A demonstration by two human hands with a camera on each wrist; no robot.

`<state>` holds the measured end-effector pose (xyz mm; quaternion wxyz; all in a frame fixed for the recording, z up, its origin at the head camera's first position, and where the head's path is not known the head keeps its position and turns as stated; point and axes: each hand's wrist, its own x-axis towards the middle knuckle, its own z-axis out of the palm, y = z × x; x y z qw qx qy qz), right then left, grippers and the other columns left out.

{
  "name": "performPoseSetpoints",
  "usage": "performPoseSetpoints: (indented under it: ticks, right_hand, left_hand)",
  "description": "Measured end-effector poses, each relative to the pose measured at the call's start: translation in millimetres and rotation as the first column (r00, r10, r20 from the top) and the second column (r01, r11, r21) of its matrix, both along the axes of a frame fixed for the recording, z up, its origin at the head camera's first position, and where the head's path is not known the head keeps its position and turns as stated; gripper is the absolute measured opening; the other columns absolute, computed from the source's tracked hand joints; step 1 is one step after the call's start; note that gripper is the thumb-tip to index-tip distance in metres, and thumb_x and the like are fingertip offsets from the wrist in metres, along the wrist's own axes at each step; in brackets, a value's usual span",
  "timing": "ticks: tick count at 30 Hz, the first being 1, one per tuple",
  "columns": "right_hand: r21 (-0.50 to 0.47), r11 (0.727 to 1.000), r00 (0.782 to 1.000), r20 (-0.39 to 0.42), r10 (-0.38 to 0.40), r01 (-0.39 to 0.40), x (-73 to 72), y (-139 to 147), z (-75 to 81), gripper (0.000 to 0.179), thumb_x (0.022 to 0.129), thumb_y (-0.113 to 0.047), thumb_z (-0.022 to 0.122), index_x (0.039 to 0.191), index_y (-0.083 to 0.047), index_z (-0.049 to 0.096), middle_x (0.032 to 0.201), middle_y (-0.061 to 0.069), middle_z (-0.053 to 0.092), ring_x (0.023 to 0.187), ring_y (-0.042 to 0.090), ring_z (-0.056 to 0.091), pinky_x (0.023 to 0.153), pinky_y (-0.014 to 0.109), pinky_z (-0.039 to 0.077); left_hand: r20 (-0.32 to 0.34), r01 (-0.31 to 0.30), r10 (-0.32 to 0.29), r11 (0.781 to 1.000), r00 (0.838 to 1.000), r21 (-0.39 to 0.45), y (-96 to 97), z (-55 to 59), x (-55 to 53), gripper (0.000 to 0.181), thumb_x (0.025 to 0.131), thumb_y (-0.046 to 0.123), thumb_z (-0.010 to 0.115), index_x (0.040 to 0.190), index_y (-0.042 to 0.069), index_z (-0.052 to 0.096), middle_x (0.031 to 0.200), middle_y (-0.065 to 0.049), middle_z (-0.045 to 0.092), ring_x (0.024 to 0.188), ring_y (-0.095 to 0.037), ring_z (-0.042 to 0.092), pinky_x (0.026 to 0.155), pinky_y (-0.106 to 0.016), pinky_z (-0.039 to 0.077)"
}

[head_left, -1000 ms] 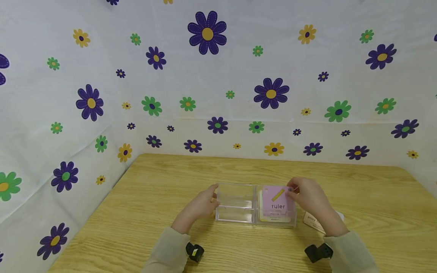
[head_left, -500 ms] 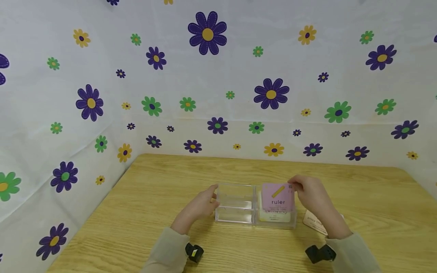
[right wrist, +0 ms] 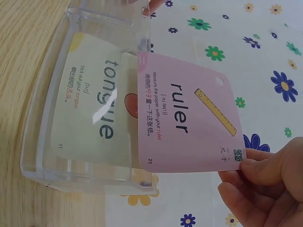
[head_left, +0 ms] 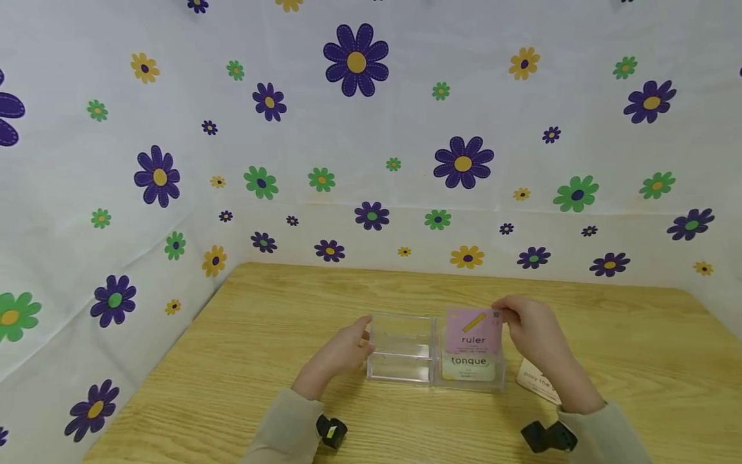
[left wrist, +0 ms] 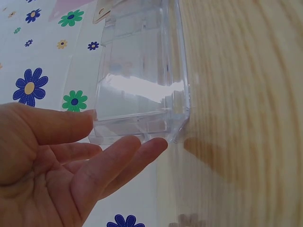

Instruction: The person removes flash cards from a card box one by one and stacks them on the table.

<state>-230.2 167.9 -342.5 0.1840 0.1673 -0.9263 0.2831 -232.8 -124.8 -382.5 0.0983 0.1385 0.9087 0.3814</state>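
Observation:
Pinched at its upper right corner by my right hand [head_left: 536, 328] is a pink flash card [right wrist: 189, 118], printed "ruler" with a yellow ruler drawing. It stands partly above the right compartment of a clear plastic box [head_left: 400, 380]. Inside that compartment sits a pale yellow "tongue" flash card [right wrist: 94, 104], its upper part covered by the pink one. My left hand [head_left: 342, 351] holds the left end of the box. Thumb and fingertips touch that end in the left wrist view. No card shows in the left compartment.
Under and beside my right wrist lies another flash card [head_left: 536, 381], partly hidden, reading "play the". All of this is on a wooden table [head_left: 278, 296]. A white flower-patterned cloth [head_left: 406, 116] hangs behind and to the left.
My right hand has raised the ruler card up out of the right compartment, uncovering the word "tongue" on the card behind. My left hand has stayed at the box's left end.

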Motion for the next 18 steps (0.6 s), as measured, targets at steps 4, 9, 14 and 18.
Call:
performPoseSetpoints:
  ticks: [4,9,14,18]
  right_hand:
    - [-0.016,1.000,1.000,-0.016,-0.007,0.006,2.3,0.6,0.7,0.016,0.083,0.010,0.050,0.090,0.006,0.064,0.088,0.017,0.063,0.079,0.030,0.059,0.067,0.041,0.048]
    - [-0.047,0.999,0.998,-0.053,-0.015,0.012,6.0,4.0,2.2,0.018,0.082,0.012,0.050,0.092,0.006,0.063,0.090,0.019,0.062,0.080,0.030,0.059,0.066,0.042,0.048]
    - [-0.087,0.996,0.988,-0.152,-0.029,0.016,10.9,9.9,1.0,0.019,0.078,0.015,0.052,0.090,0.006,0.064,0.087,0.018,0.063,0.075,0.027,0.059,0.061,0.039,0.049]
    - [-0.103,0.995,0.963,-0.269,-0.037,0.009,14.1,17.6,0.0,0.019,0.074,0.017,0.057,0.086,0.005,0.065,0.083,0.016,0.064,0.069,0.024,0.059,0.054,0.033,0.048]
  left_hand:
    - [0.002,-0.004,0.004,1.000,1.000,-0.002,0.5,-0.1,0.9,0.053,0.090,0.003,0.047,0.136,-0.006,0.022,0.118,-0.026,0.047,0.079,-0.021,0.054,0.059,-0.031,0.044]
    - [0.011,-0.009,0.009,1.000,1.000,0.008,-0.5,-1.3,1.7,0.054,0.090,0.003,0.047,0.136,-0.006,0.021,0.118,-0.026,0.046,0.076,-0.019,0.053,0.057,-0.029,0.044]
    - [0.008,-0.008,0.008,1.000,1.000,0.016,-2.6,-2.5,0.9,0.054,0.089,0.003,0.048,0.136,-0.006,0.022,0.118,-0.027,0.047,0.078,-0.020,0.054,0.058,-0.029,0.045]
    - [-0.004,0.004,-0.004,1.000,1.000,0.019,-2.2,-2.2,-0.7,0.054,0.089,0.002,0.049,0.135,-0.007,0.022,0.117,-0.027,0.047,0.079,-0.021,0.056,0.060,-0.030,0.046]
